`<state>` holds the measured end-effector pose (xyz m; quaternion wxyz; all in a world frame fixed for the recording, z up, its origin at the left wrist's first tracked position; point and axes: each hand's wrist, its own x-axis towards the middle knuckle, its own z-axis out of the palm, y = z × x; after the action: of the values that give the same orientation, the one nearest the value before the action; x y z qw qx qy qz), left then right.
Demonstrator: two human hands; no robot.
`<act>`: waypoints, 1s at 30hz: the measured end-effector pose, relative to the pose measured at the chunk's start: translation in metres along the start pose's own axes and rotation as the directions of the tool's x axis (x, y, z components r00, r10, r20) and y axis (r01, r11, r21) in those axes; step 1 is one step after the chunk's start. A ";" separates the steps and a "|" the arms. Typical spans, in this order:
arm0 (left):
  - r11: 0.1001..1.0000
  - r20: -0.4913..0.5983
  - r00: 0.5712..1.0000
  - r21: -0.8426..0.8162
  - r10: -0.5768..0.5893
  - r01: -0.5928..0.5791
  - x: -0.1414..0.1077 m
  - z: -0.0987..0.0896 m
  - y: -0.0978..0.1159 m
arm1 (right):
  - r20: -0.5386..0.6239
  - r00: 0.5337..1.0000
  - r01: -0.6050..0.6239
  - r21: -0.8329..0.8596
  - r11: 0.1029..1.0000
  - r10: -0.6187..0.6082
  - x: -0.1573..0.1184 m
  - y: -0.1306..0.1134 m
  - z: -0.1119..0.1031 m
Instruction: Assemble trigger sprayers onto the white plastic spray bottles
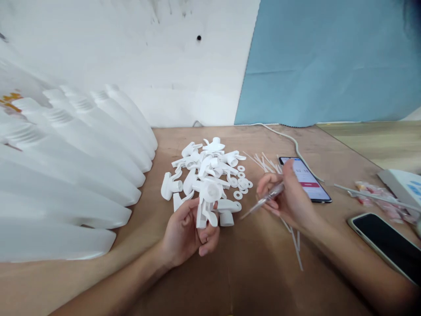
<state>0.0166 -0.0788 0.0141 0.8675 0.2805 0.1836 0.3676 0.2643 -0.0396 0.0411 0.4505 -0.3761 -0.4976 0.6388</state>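
Observation:
My left hand [189,232] is closed around a white trigger spray head [208,204], its round collar facing up toward me. In my right hand [291,197] is a thin pointed tool with a clear handle [268,194], its tip slanting down and left, apart from the spray head. Just beyond my left hand lies a pile of white trigger spray heads [208,162]. Flat white ring washers [241,180] are scattered at the pile's right side. Thin white tubes [263,162] lie behind and under my right hand, which partly hides them.
White bottles [82,175] without caps stand in rows on the left. A phone with a lit screen [305,180] lies behind my right hand, a dark-screened phone [388,245] at right. Small plastic packets [381,199], a white box [404,184] and a white cable [296,147] are also there.

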 end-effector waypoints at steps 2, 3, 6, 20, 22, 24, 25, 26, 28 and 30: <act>1.000 -0.017 1.000 0.017 0.021 -0.020 0.000 0.001 0.000 | -0.008 1.000 0.022 0.055 0.998 -0.021 -0.001 0.002 0.002; 0.999 -0.028 0.999 0.031 0.033 -0.032 0.001 0.001 0.000 | 0.002 0.998 0.055 0.070 0.996 -0.056 -0.002 0.002 0.004; 0.996 -0.087 0.995 0.081 0.056 -0.049 0.002 0.002 -0.001 | 0.066 0.989 0.132 0.048 0.990 -0.135 -0.010 0.002 0.009; 0.962 -0.194 0.980 0.273 0.047 0.008 0.005 0.006 -0.007 | 0.512 0.581 0.755 -0.629 0.184 -0.633 -0.022 0.008 0.020; 0.959 -0.197 0.979 0.284 0.052 0.006 0.005 0.006 -0.008 | 0.548 0.549 0.771 -0.623 0.129 -0.631 -0.023 0.011 0.021; 0.955 -0.194 0.979 0.297 0.058 0.003 0.005 0.006 -0.009 | 0.477 0.607 0.732 -0.647 0.212 -0.636 -0.026 0.017 0.021; 0.952 -0.193 0.980 0.305 0.058 0.004 0.005 0.006 -0.009 | 0.413 0.656 0.701 -0.644 0.308 -0.632 -0.027 0.020 0.020; 0.949 -0.192 0.980 0.315 0.053 0.010 0.004 0.005 -0.010 | 0.336 0.714 0.661 -0.612 0.434 -0.614 -0.029 0.023 0.019; 0.943 -0.188 0.982 0.331 0.038 0.027 0.004 0.004 -0.010 | 0.191 0.832 0.546 -0.446 0.709 -0.520 -0.030 0.027 0.016; 0.938 -0.180 0.983 0.345 0.022 0.042 0.003 0.004 -0.009 | 0.121 0.916 0.401 -0.224 0.888 -0.383 -0.030 0.026 0.013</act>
<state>0.0256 -0.0830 0.0115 0.7860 0.3936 0.3250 0.3487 0.2563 -0.0748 0.0200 0.5018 -0.2966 -0.6543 0.4818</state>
